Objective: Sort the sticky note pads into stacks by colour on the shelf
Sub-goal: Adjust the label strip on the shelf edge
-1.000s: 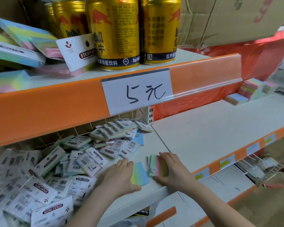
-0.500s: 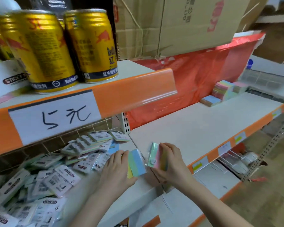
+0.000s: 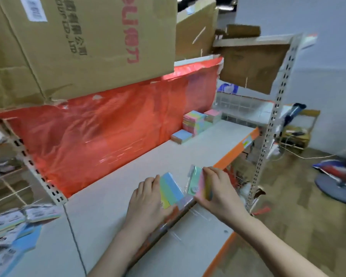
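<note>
My left hand (image 3: pixel 146 204) holds a bare sticky note pad (image 3: pixel 171 189) striped blue, green and yellow, just above the front of the white shelf (image 3: pixel 112 196). My right hand (image 3: pixel 218 192) grips a second pad (image 3: pixel 199 184), green, pink and yellow, still in its clear wrapper. The two pads are side by side, a small gap apart. At the shelf's far right stand sorted stacks: a tall pastel stack (image 3: pixel 194 121), a pink stack (image 3: pixel 213 115) and a low blue-topped pad (image 3: pixel 181 136). Wrapped pads (image 3: pixel 14 222) lie in a heap at the lower left.
A red plastic sheet (image 3: pixel 112 124) lines the back of the shelf. Big cardboard boxes (image 3: pixel 82 41) sit on the shelf above. The shelf has an orange front edge (image 3: pixel 236 150) and a perforated metal upright (image 3: pixel 272 120) at the right. Clutter lies on the floor beyond.
My view has swung right, away from the cans and price label. Both hands have lifted their pads off the shelf and carried them rightward along it.
</note>
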### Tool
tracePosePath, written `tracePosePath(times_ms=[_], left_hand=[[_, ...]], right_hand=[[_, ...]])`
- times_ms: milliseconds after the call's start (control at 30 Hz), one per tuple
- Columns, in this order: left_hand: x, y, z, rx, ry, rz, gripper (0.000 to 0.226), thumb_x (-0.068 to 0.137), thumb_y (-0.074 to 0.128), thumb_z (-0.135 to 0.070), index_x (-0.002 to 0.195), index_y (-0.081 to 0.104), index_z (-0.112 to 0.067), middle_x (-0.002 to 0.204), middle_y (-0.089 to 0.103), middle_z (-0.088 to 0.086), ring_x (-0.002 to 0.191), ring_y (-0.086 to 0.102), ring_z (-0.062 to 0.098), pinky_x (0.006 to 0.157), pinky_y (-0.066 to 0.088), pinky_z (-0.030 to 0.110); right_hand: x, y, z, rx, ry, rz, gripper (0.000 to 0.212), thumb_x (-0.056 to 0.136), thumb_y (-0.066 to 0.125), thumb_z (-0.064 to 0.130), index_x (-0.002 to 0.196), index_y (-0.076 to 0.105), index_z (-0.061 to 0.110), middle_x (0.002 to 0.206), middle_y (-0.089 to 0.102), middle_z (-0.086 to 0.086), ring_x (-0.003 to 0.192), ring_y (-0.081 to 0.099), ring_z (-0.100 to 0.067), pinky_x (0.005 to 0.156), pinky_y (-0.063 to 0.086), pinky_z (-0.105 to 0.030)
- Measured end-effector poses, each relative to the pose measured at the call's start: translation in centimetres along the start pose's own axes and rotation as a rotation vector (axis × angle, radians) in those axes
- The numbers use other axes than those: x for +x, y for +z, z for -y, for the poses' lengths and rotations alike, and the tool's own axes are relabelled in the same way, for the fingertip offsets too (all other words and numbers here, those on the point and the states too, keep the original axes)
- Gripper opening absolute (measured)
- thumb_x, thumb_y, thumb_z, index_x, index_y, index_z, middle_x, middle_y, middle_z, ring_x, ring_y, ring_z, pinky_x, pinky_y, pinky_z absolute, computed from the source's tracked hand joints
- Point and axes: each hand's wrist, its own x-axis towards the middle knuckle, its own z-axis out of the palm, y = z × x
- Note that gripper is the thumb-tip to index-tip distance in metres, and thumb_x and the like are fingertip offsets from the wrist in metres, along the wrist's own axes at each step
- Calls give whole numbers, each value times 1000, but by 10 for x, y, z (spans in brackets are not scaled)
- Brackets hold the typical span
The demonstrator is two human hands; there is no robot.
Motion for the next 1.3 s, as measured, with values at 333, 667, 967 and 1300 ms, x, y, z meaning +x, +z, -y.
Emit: tracePosePath(times_ms=[333, 667, 967, 1300], left_hand=[[80, 57, -124, -75, 195, 68, 82, 52, 70, -62, 115, 60, -10, 101, 60, 2, 89, 61, 24, 69, 52, 33], [177, 119, -167, -167, 271, 39, 78, 51, 68, -64, 108, 59, -12, 92, 57, 1, 80, 59, 24, 60, 50, 32], [298, 176, -177, -177, 230, -60, 77, 55, 67, -69, 108, 59, -14, 94, 56, 0, 83, 58, 24, 63, 49, 33], [363, 207, -154, -63, 140, -81, 89, 48, 74, -71, 112, 62, -9, 94, 57, -1, 86, 54, 19, 69, 51, 30]], right_hand=[[-9, -77, -115, -62, 131, -50, 69, 70, 74, 28, 125, 48, -3, 119, 54, -16, 113, 42, -20, 102, 25, -17], [37, -91, -211, -163, 186, -39, 86, 72, 48, 59, 139, 37, 6, 136, 41, -4, 127, 30, -12, 106, 26, -21], [150, -79, -300, -199, 137, 42, 81, 79, 66, 51, 142, 34, 12, 139, 38, 1, 130, 31, -11, 107, 17, -12], [246, -44, -344, -77, 46, 165, 70, 80, 64, 41, 140, 37, 15, 137, 40, 6, 129, 32, -9, 110, 27, -22]])
